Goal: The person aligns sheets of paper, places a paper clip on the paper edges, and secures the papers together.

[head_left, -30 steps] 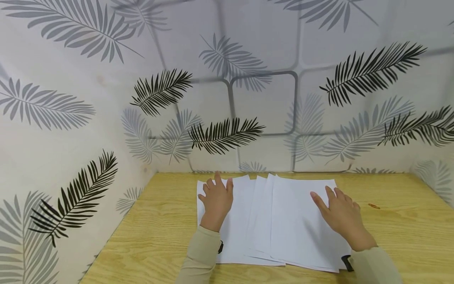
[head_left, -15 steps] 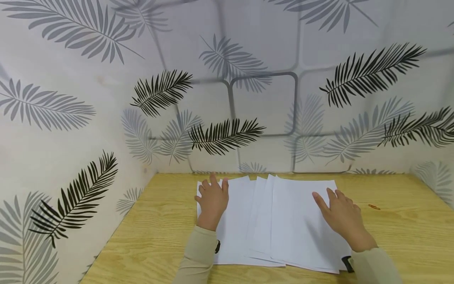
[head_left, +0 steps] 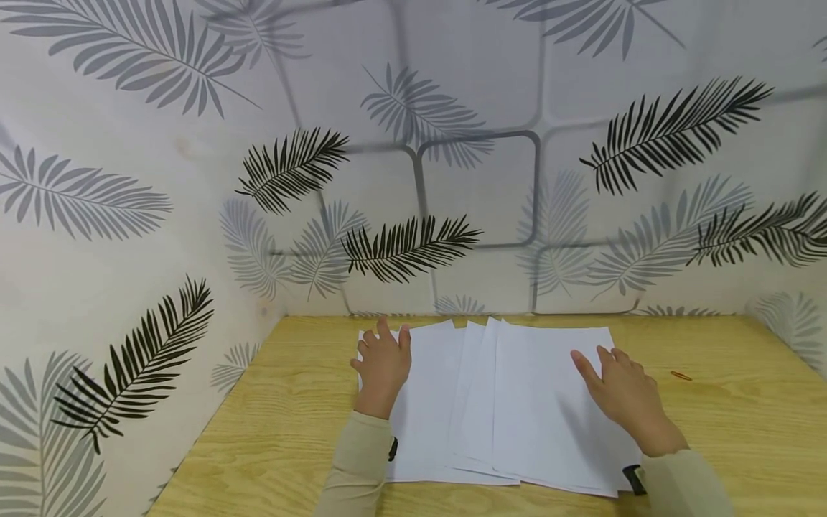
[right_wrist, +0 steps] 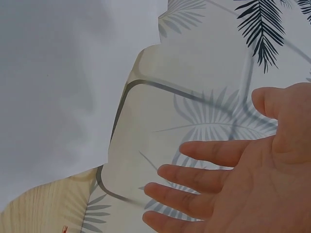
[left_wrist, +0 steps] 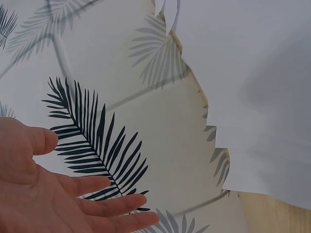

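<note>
Several white paper sheets (head_left: 543, 402) lie fanned out and overlapping on the wooden table. Over the left part of the sheets is my left hand (head_left: 383, 370), fingers spread apart and holding nothing. In the left wrist view the palm of the left hand (left_wrist: 63, 194) shows, with the stepped edges of the sheets (left_wrist: 262, 97) off to its right. My right hand (head_left: 623, 395) hovers over the right edge of the paper and casts a shadow on it. Its relaxed, separate fingers (right_wrist: 194, 177) hold nothing in the right wrist view.
An orange paper clip (head_left: 681, 375) lies on the wooden table (head_left: 743, 438), right of the paper. A wall with a leaf pattern (head_left: 478, 194) rises behind the table, and another stands along the left side.
My left hand has shifted a little to the left over the paper. My right hand has hardly moved, and the sheets lie as before.
</note>
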A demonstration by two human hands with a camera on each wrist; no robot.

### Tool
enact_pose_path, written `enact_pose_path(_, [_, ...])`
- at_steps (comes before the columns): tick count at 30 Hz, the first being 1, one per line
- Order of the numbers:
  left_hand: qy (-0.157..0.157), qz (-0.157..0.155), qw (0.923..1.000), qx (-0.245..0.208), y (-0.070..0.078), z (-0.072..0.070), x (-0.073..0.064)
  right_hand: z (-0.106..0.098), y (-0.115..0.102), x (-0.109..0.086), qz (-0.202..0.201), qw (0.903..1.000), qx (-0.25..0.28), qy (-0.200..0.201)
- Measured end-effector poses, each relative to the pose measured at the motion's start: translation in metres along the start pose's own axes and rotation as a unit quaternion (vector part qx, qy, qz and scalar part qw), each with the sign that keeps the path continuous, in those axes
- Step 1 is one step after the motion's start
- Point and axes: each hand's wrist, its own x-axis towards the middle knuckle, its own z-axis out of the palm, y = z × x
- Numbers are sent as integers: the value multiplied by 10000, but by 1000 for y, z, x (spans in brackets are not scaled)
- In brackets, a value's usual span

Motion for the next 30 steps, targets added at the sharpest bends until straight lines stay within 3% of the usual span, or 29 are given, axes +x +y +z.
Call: enact_pose_path(30, [-274,-242,9993,71,-13,1,7,-4,9,4,340,9971,282,-625])
